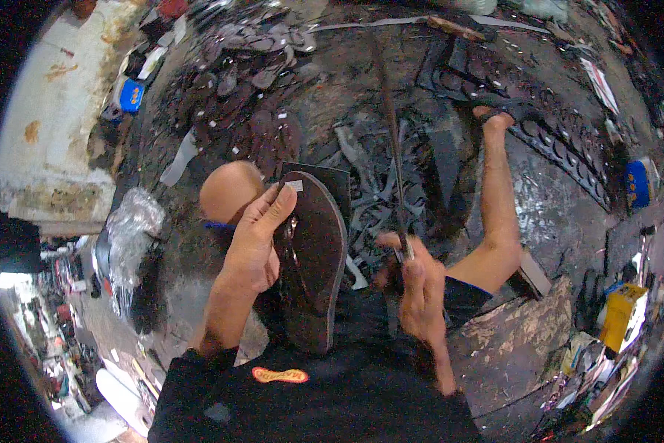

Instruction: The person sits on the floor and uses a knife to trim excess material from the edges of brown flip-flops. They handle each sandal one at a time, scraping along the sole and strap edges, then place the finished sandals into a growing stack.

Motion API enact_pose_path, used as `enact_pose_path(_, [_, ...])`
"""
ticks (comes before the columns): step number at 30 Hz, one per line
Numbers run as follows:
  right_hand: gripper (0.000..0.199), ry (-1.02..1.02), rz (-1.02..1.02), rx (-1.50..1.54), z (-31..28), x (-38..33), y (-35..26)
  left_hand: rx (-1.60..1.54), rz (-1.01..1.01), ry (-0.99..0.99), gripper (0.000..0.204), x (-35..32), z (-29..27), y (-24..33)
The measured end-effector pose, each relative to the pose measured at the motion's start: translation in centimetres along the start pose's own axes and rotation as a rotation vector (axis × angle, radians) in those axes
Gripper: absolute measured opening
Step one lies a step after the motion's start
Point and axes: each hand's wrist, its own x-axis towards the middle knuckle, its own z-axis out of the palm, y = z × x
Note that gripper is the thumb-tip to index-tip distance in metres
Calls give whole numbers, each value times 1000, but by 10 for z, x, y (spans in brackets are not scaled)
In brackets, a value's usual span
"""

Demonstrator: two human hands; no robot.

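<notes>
Head view looks down on a seated person working with both bare hands over the lap. Left hand (252,249) grips a dark brown sandal sole (313,255) by its left edge, the thumb pressed flat on the upper face just beside a small pale sticker (294,186) near the top end. That sole stands lengthwise above the lap, its lower end against the black shirt (332,402), with a dark flat sheet (335,177) showing behind its upper end. Right hand (422,295), apart from the sole and to its right, has its fingers curled around the lower end of a long thin dark strip (393,125) that runs up the picture; blur there makes it hard to say whether the strip is stiff or soft. Between the legs, beyond the hands, lies a heap of dark straps (376,196) on the floor. Farther off to the left spreads a pile of sandals (254,63), a clear plastic bag (135,225) sits nearer on that side, and a yellow box (621,317) stands at far right.
</notes>
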Motion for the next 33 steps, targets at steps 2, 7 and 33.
enact_pose_path(2, [19, -67, -45, -203, -6, -53, 31, -212, -37, 2, 31, -16, -9, -1])
enact_pose_path(7, [34, -194, 206, -345, -10, -162, 44, -239, -84, -49, 32, -33, -21, -10])
enact_pose_path(33, [50, -641, -238, -184, -19, 119, -37, 305, -298, -447, 49, 10, -15, 28])
